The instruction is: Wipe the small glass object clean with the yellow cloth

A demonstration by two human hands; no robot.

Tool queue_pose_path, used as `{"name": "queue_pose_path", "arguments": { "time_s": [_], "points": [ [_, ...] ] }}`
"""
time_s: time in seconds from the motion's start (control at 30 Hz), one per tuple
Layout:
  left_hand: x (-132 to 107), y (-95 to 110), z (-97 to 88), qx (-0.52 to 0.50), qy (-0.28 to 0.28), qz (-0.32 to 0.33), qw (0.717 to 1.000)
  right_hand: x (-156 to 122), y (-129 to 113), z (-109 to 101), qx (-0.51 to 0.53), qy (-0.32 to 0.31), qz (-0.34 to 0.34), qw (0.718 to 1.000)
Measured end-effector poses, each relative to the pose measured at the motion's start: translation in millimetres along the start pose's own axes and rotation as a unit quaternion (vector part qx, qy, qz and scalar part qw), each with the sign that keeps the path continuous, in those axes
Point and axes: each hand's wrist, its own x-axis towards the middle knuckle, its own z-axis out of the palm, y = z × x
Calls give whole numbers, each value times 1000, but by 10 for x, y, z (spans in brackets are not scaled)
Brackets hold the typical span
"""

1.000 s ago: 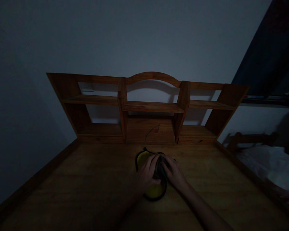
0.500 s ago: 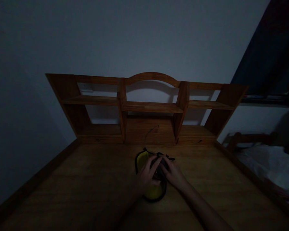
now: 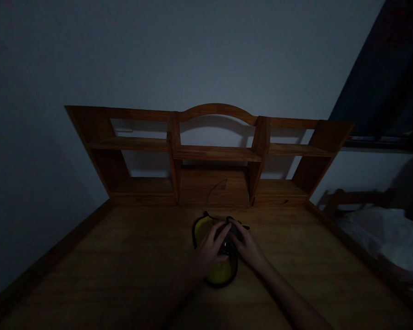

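Note:
A yellow case with a black rim lies open on the wooden desk, near the middle. A small dark object rests in it, too dim to name. My left hand lies over the case with fingers curled on the dark object from the left. My right hand grips the same object from the right. The two hands nearly touch over it.
A wooden shelf unit with bare compartments stands at the back of the desk against a pale wall. A raised wooden lip runs along the desk's left edge. To the right lies a bed with white bedding. The room is very dim.
Both hands have shifted slightly on the dark object, fingers edging toward the far end of the case. The case has stayed put.

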Motion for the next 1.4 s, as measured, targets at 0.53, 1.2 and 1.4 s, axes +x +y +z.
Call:
{"name": "queue_pose_path", "arguments": {
  "time_s": [0.53, 1.2, 1.4],
  "points": [
    [29, 16, 2, -23, 49, -25, 998, 1, 8, 9, 17, -3, 2, 1000],
    [18, 27, -7, -53, 71, -33, 996, -1, -208, -69, -83, 30, -25, 996],
    [0, 32, -8, -32, 56, -28, 998, -13, -196, -63, -103, 18, -44, 994]
  ]
}}
